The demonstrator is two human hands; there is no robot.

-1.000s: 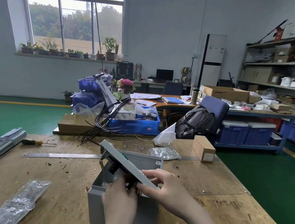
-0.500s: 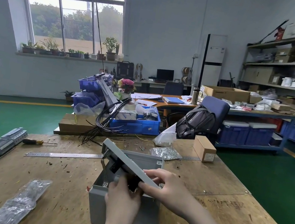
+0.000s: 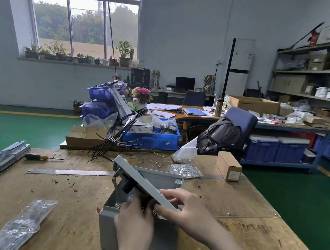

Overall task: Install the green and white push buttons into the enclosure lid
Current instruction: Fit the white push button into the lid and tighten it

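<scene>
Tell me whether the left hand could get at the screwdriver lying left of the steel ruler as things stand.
Probably yes. The screwdriver lies in the open on the workbench, nothing on it. But the left hand is busy under the tilted enclosure lid and must let go first.

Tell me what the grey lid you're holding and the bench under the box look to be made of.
The flat grey enclosure lid looks like thin painted sheet metal: uniform matte grey, crisp thin edge; moulded plastic can't be ruled out. The brown workbench top looks like oriented strand board: flaky chip pattern, scuffed and unfinished.
</scene>
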